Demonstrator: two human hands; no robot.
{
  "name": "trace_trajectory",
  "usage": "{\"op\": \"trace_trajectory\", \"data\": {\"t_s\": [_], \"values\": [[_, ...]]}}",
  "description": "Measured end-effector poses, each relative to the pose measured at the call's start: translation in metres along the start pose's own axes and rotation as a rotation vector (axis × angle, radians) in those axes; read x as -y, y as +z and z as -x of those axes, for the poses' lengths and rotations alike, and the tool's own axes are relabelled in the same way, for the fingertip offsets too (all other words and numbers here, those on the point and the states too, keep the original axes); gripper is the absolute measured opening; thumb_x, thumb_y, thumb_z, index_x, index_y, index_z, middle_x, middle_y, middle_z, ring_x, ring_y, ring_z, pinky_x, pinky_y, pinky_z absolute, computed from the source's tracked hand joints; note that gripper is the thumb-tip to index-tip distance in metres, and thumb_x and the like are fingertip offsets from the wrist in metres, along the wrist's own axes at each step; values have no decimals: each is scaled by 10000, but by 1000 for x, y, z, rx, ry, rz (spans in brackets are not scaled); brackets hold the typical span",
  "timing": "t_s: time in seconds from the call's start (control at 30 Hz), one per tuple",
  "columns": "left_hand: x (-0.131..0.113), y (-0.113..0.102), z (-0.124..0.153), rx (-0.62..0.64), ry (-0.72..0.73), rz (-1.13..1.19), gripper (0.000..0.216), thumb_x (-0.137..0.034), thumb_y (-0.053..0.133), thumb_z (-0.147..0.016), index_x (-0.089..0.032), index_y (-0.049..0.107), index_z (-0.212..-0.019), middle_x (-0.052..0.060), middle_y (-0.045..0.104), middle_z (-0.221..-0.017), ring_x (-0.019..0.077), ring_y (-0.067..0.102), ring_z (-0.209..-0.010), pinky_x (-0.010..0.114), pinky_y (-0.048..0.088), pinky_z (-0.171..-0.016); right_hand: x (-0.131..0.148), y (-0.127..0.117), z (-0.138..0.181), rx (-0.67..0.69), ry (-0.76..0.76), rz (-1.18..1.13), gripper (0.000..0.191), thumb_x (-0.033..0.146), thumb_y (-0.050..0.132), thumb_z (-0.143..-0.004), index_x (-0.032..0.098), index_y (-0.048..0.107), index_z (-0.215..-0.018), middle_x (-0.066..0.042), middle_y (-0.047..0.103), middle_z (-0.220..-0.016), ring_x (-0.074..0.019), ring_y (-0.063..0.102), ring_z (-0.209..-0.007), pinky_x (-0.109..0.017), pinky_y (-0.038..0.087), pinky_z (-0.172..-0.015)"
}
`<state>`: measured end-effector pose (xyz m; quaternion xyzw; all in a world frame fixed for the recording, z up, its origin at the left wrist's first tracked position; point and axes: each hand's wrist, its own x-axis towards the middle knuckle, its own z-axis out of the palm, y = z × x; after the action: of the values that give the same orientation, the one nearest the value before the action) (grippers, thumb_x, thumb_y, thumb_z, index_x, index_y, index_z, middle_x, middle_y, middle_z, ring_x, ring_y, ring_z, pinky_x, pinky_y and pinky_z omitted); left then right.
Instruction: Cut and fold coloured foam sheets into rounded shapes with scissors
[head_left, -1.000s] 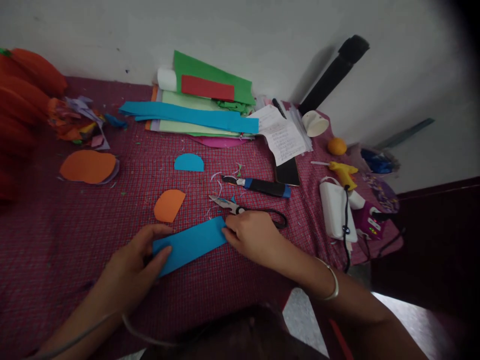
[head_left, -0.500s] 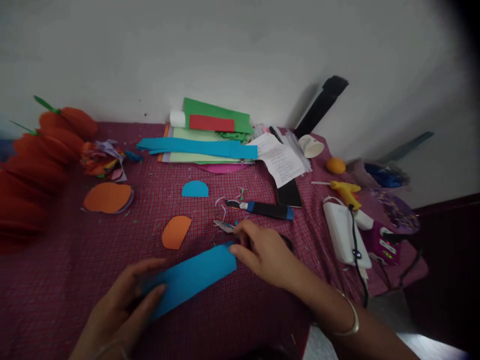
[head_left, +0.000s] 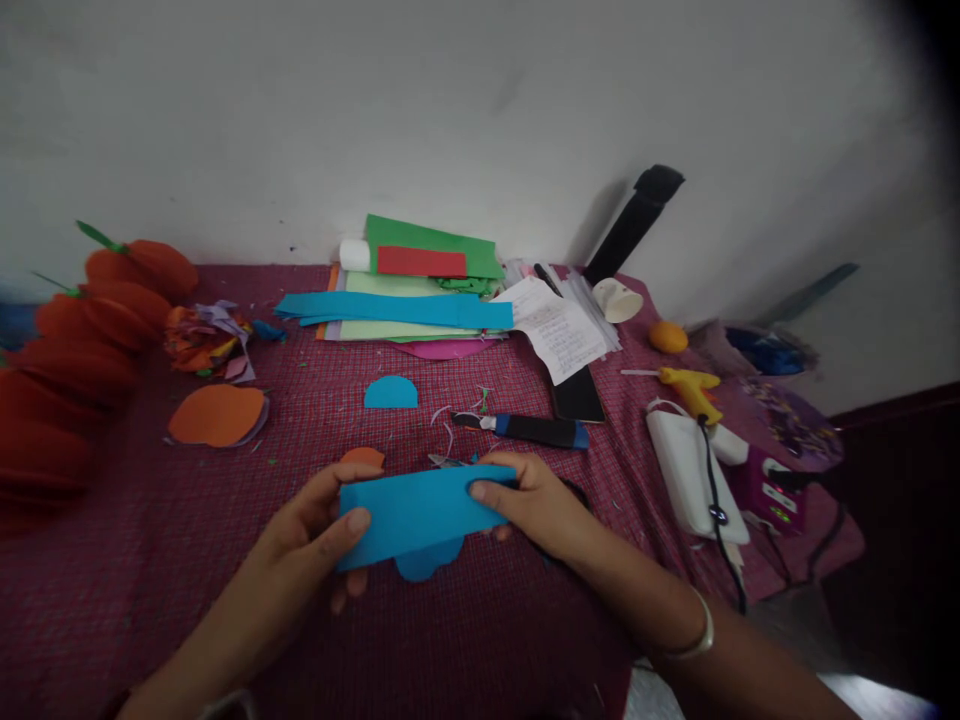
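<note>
Stretched between my hands is a blue paper strip [head_left: 420,510]. My left hand [head_left: 307,540] pinches its left end, thumb on the front face. At the other end, my right hand [head_left: 536,505] grips the strip with the thumb on top. A rounded blue paper piece [head_left: 429,560] shows below the strip; whether it is held or lies on the cloth I cannot tell. Just beyond the strip are an orange paper piece [head_left: 364,457], partly hidden, and scissors [head_left: 446,461], mostly covered by the strip and my right hand. A blue half-round paper [head_left: 391,393] lies farther back.
A cutter knife [head_left: 536,430] lies ahead of my right hand. Long blue strips [head_left: 397,310] rest on stacked coloured paper at the back. Orange paper pumpkins [head_left: 82,350] stand left. A yellow glue gun [head_left: 690,388] and a white power bank [head_left: 694,480] sit right.
My right hand has left the scissors and taken hold of the strip's right end. The strip has been raised and turned flatter, now covering part of the orange piece. The left hand moved rightward.
</note>
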<state>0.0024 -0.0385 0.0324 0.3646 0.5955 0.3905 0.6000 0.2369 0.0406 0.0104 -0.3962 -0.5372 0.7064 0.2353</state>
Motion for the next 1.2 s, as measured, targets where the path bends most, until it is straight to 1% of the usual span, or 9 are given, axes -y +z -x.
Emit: {"op": "trace_trajectory", "data": {"t_s": [0.13,0.23,0.37,0.5,0.63,0.8,0.87,1.03,1.2], "values": [[14,-4,-8,-32,-40,31,339,-476,743,-730,-208,572,-848,-69,547,-529,72,466,-408,150,359,-363,-3,-2,-4,-27,27,-6,351,485,697,-763,162,585,-847,31,607,-648,-74,554,-510,-168,449,-435],[18,-5,-9,-49,-28,43,303,-451,736,-749,-193,578,-752,-63,560,-551,63,478,-424,141,378,-370,-2,-3,-4,-18,25,-4,321,437,716,-747,160,581,-838,32,614,-652,-61,548,-491,-162,438,-437],[13,-3,-7,-103,-37,162,292,-419,789,-685,-197,607,-736,-65,575,-554,68,485,-413,138,365,-340,3,-3,-3,-14,47,-22,262,334,714,-740,156,624,-910,51,590,-622,-48,517,-457,-161,418,-433],[7,0,-4,-168,-87,296,300,-361,856,-577,-217,669,-763,-69,569,-500,70,481,-380,132,344,-328,8,-3,0,10,35,-39,175,261,658,-782,163,677,-925,52,573,-608,-47,494,-466,-157,378,-417],[5,0,-2,-164,-90,377,288,-363,888,-515,-209,673,-629,-58,591,-530,49,474,-368,124,333,-331,5,-3,1,29,-8,-106,121,221,611,-826,178,701,-896,65,526,-555,-36,429,-430,-152,322,-395],[8,-2,0,-68,-96,451,260,-387,850,-608,-217,654,-632,-69,572,-550,39,471,-397,114,345,-354,-3,-4,2,73,-103,-269,123,169,589,-845,177,673,-755,60,503,-540,-38,415,-445,-162,327,-421],[10,-3,0,-34,-105,474,274,-414,831,-636,-219,639,-646,-71,562,-541,41,460,-392,114,339,-347,-6,-4,2,90,-103,-308,122,153,587,-840,178,653,-741,66,483,-524,-40,396,-429,-164,318,-411],[14,-3,1,0,-106,502,253,-392,777,-702,-214,598,-675,-70,557,-540,40,439,-378,113,317,-343,-4,-2,2,119,-32,-424,114,205,594,-830,190,600,-718,88,420,-470,-40,317,-366,-160,270,-353],[12,1,3,-46,-141,478,236,-353,735,-705,-213,547,-680,-73,528,-496,48,406,-335,130,290,-320,4,3,1,99,82,-517,140,232,619,-779,203,525,-678,98,403,-442,-40,251,-348,-149,234,-317]]}}
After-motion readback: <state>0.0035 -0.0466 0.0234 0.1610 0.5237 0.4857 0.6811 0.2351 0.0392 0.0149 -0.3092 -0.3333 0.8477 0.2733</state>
